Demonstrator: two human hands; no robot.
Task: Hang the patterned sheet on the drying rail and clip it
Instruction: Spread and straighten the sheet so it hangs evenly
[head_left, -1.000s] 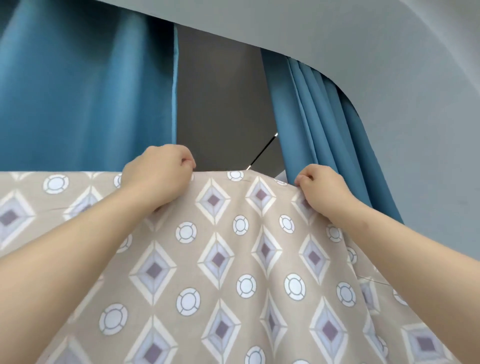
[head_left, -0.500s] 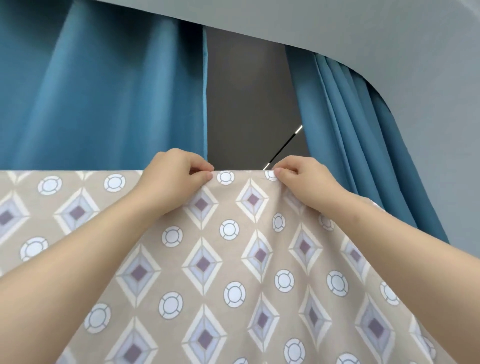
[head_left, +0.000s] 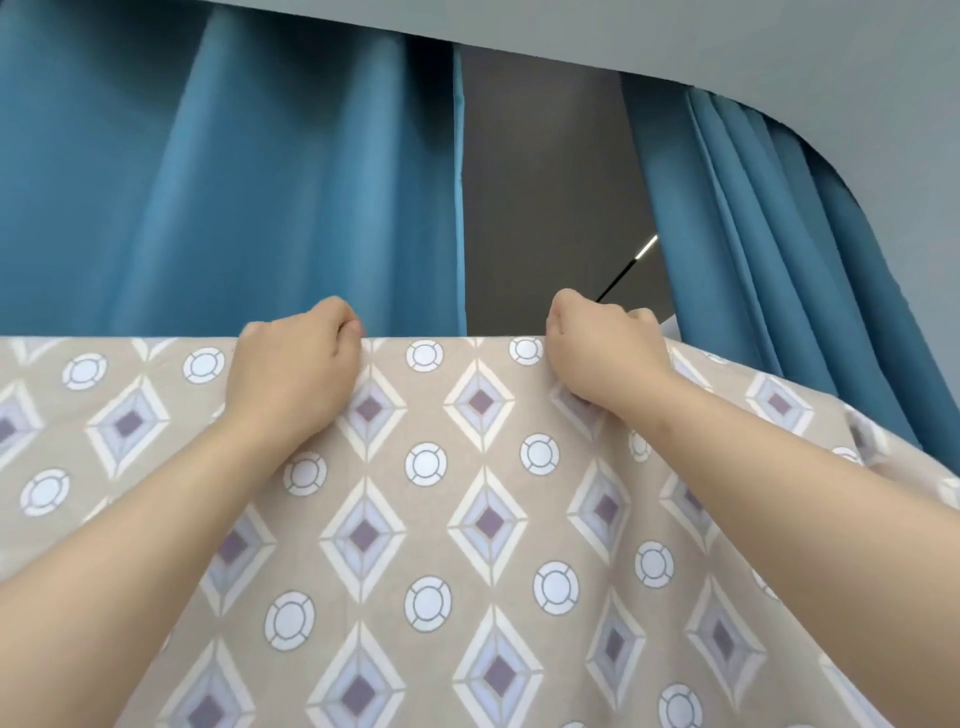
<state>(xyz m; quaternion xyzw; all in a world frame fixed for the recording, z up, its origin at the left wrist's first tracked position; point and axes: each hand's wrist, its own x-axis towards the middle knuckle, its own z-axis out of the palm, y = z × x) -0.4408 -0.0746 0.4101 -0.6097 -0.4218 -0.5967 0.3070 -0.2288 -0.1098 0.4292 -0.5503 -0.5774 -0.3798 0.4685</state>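
Beige diamond-and-circle patterned sheet is gripped along its top fold by curled left hand and right hand, the fold stretched sideways between them.

I see my left hand and right hand gripping the patterned sheet along its top fold, blue curtains hanging beyond both.

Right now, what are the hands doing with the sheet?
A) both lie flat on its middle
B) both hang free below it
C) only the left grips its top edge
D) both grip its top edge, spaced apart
D: the left hand and the right hand each curl over the top edge of the patterned sheet, with a stretch of bare edge between them.
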